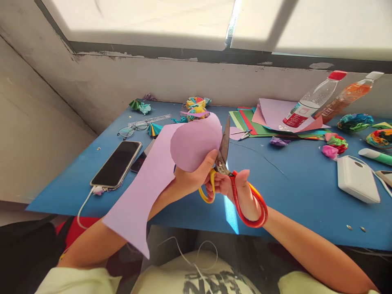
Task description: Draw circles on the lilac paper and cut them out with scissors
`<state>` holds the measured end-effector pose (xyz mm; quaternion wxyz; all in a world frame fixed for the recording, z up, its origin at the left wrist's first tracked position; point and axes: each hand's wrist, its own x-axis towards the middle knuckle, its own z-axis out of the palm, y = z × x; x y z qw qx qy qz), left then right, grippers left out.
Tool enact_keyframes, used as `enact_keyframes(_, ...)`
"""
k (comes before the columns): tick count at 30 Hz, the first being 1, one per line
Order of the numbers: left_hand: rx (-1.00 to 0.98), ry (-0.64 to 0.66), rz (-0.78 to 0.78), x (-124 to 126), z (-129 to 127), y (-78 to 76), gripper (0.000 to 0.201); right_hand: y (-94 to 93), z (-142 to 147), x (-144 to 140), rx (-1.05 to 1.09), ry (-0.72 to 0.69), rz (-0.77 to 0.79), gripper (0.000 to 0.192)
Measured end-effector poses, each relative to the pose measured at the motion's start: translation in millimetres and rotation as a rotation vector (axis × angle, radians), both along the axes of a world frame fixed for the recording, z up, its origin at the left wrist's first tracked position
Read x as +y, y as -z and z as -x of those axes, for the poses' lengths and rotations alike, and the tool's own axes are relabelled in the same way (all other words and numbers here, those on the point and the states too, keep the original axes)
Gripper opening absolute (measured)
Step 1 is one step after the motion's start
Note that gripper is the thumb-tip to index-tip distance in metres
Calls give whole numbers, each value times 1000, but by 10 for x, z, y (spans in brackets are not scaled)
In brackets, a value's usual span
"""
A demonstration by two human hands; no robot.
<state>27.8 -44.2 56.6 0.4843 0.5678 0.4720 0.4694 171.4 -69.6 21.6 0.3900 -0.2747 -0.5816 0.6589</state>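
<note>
Gripping a sheet of lilac paper (159,171) above the near edge of the blue surface (290,179), the left hand (191,177) pinches it just below a rounded lobe, thumb on the near face. The rest of the sheet hangs down over the left forearm. The right hand (237,192) is closed through the handles of the scissors (228,175), one loop yellow, the other red; the blades point up, nearly shut, lying against the right edge of the lobe. On the surface to the left lie a phone (116,163) with a white cable plugged in and a pair of glasses (133,129). To the right sit a stack of coloured paper (260,122), two bottles (330,100) lying tilted on it, and a white box (357,179).
</note>
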Motion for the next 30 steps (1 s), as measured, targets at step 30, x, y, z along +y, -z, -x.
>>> enact_keyframes(30,-54,195,98,19,21,13,52,20,38,-48,26,12,39,81)
